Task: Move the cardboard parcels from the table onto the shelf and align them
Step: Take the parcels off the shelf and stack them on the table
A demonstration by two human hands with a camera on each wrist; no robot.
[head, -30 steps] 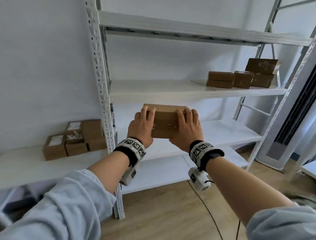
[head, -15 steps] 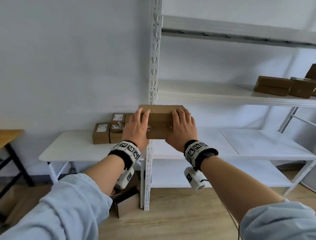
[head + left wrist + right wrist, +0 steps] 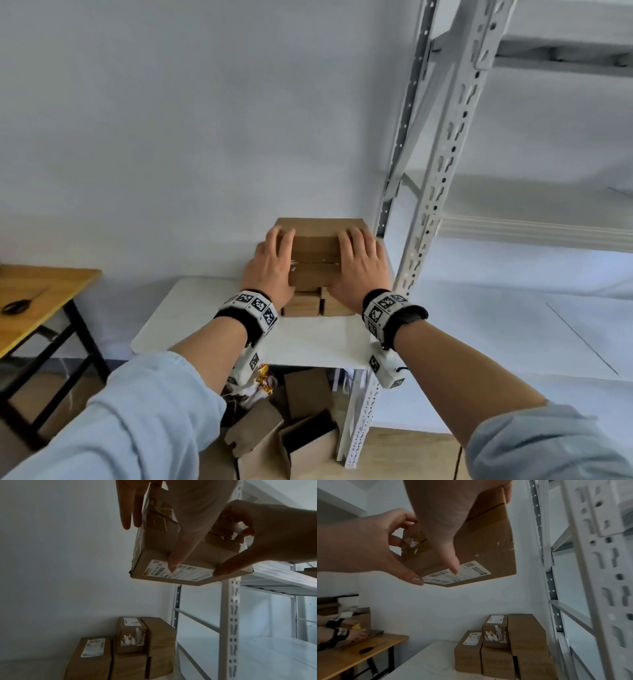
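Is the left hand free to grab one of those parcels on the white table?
Probably not yet: the left hand and right hand both hold a parcel above the table parcels.

Both arms outstretched, left hand and right hand clasping opposite sides

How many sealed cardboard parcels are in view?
6: held parcel between left hand and right hand; five on the white table: left, lower-middle, upper-middle, tall right, front-right. Others may be hidden.
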